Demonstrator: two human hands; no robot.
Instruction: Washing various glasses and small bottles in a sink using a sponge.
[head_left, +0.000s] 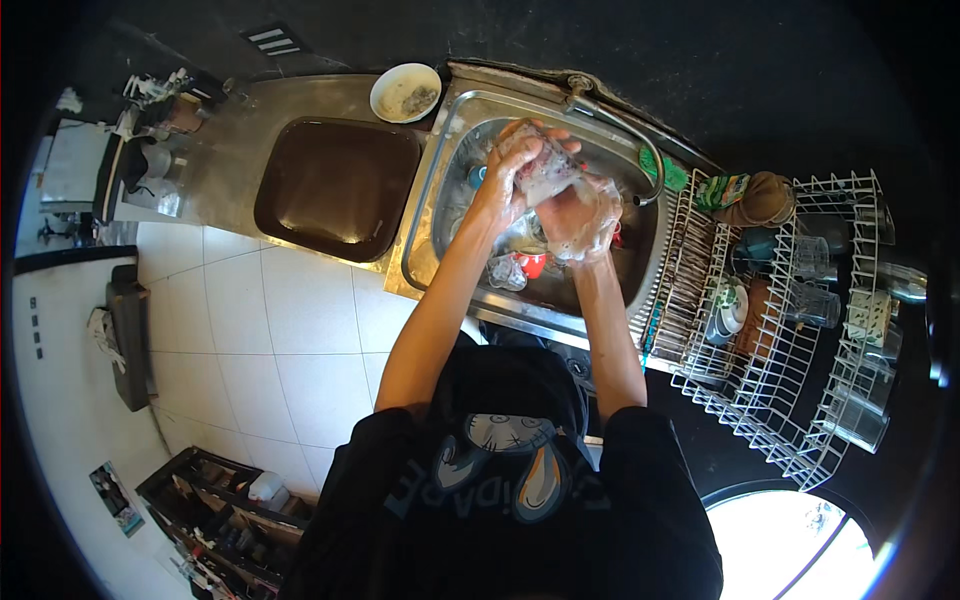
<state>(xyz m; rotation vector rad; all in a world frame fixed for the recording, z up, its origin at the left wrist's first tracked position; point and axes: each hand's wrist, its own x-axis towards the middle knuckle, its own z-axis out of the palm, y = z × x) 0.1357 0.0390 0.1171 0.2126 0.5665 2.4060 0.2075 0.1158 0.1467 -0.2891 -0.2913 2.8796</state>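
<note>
Over the steel sink (420, 247) my left hand (514, 172) grips a soapy drinking glass (546, 166), tilted, with reddish and dark marks on it. My right hand (581, 217) is covered in suds and presses against the glass's lower end; whether it holds a sponge inside is hidden. In the basin below lie a small clear glass (508, 272), a red item (532, 264) and other dishes, partly hidden by my hands and forearms. The curved faucet (651, 150) reaches over the basin's right side.
A dark brown tray (337, 191) rests on the counter left of the sink. Behind it stands a white bowl (405, 92) with residue. A green scrubbing pad (664, 169) lies by the faucet. White wire dish racks (780, 397) on the right hold glasses and cups.
</note>
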